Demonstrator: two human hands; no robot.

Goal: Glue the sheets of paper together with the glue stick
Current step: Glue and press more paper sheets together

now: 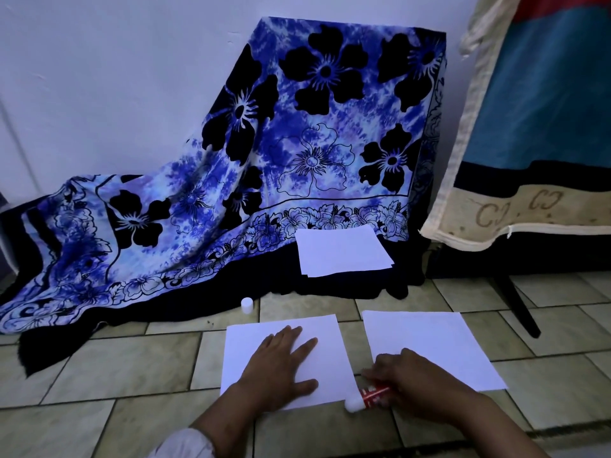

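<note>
On a tiled floor [132, 358], a person's left hand [281, 366] lies spread flat, fingers straight, pressing down the left sheet [317, 328] of 2 white sheets laid side by side. The right hand [420, 381] is clenched round a red glue stick [372, 395], held nearly level, with its white end at that sheet's lower right corner. The right sheet [429, 335] lies just apart from the first, its near corner hidden under the right hand. A small white cap [246, 305], probably the stick's, stands on the floor beyond the left sheet, near the hem of a blue floral cloth [297, 143]. A small stack of spare sheets [342, 251] rests on the cloth's dark border.

The risks appear to sit at the corner. A stroke that runs past the edge would smear glue on the tile and could bond the sheet to the floor. The holding palm is well back from the corner, so the paper there could drag or wrinkle under the stick. The dim light may also hide which parts have been coated, leaving bare patches that would not hold.
</note>
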